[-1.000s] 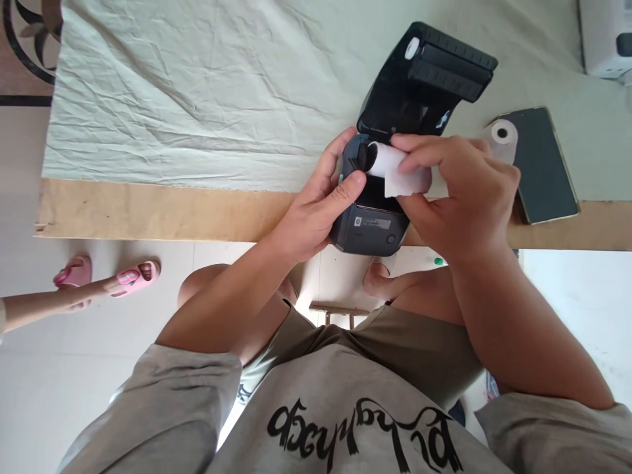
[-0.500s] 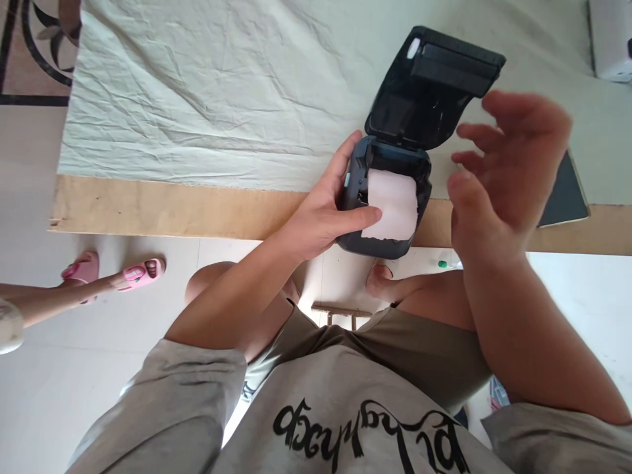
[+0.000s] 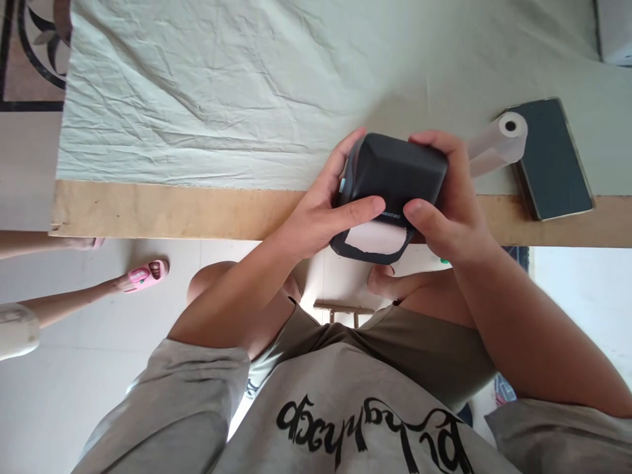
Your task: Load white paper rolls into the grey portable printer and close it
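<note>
A small black printer (image 3: 395,174) sits at the near edge of the table with its lid down. A strip of white paper (image 3: 376,237) sticks out of its front. My left hand (image 3: 320,210) grips the printer's left side, thumb lying across the front. My right hand (image 3: 451,204) clasps the right side, fingers over the back of the lid and thumb on the front.
A spare paper roll (image 3: 496,145) lies just right of the printer, beside a dark phone (image 3: 550,158). A wrinkled pale cloth (image 3: 222,92) covers the wooden table (image 3: 172,210). Another person's leg in a pink sandal (image 3: 143,275) stands on the floor to the left.
The printer's lid was open with the paper roll showing; now it is closed over the paper. My right hand came back from the air onto the printer's right side.
</note>
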A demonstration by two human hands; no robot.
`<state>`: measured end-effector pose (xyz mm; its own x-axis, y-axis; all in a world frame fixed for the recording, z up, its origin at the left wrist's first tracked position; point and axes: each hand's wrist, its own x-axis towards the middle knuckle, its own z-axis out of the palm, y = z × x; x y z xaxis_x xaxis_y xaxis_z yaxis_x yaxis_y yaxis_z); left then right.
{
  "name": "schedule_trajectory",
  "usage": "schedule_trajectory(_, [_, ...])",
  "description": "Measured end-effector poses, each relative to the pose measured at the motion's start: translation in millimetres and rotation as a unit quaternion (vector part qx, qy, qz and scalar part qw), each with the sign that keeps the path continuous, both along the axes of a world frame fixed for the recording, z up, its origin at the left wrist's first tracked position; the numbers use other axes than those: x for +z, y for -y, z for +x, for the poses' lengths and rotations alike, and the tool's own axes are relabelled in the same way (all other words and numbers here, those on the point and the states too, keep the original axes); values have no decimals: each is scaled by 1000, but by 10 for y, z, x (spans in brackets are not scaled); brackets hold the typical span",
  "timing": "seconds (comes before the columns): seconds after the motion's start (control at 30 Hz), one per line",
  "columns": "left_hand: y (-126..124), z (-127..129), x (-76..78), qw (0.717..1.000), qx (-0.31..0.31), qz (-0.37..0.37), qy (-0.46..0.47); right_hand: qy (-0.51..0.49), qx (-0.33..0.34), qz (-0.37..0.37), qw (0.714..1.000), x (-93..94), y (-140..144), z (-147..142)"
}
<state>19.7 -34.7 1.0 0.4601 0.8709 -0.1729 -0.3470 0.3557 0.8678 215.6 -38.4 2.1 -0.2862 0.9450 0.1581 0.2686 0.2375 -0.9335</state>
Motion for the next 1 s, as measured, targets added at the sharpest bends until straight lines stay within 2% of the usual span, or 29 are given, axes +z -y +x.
schedule_trajectory(0.27, [-26, 3, -17, 1000, 12, 0, -1, 45, -20, 35, 998, -64, 1, 16])
schedule_trajectory(0.47, [-36, 76, 51, 995, 43, -85, 28, 0, -40, -16, 999, -91, -39, 18])
schedule_trajectory(0.7, [-58, 78, -14, 987, 70, -131, 70, -26, -33, 53, 998, -159, -81, 48])
schedule_trajectory(0.87, [-55, 82, 30, 993, 36, -96, 61, -3, -16, 38, 999, -143, -56, 42])
schedule_trajectory(1.0, [-50, 98, 83, 997, 28, -36, 57, -11, -7, 67, 998, -154, -54, 24])
